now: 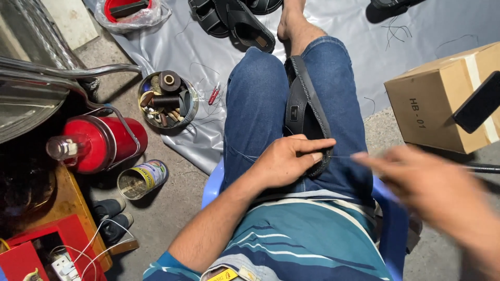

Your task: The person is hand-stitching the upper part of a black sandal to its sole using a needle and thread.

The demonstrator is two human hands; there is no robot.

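Two hands share the work on one black sandal (304, 112), which lies wedged between my thighs with its heel end toward my waist. My left hand (289, 161) is closed on that near end, thumb laid along the top edge and fingers curled under the sole rim. My right hand (416, 177), to the right of the sandal and blurred, appears pinched on a thin thread (341, 156); I cannot tell the exact finger closure, though a taut pale line runs from the sandal's edge toward it.

To do this step well, I judge that the left hand should keep the sole pressed firmly against the leg while the right draws the thread straight out from the seam, level with the rim, so the stitch seats without puckering.

Left of the sandal, on the grey sheet (177, 41), stands a round tin (167, 101) holding spools and tool handles, with small red snips (214, 94) just beside it. Farther left lie a red flask (99, 143) and an open can (141, 179) on its side. Beyond the sandal's toe, more black sandals (234, 18) rest by my bare foot (294, 23). Right of the sandal sits a cardboard box (442, 99).
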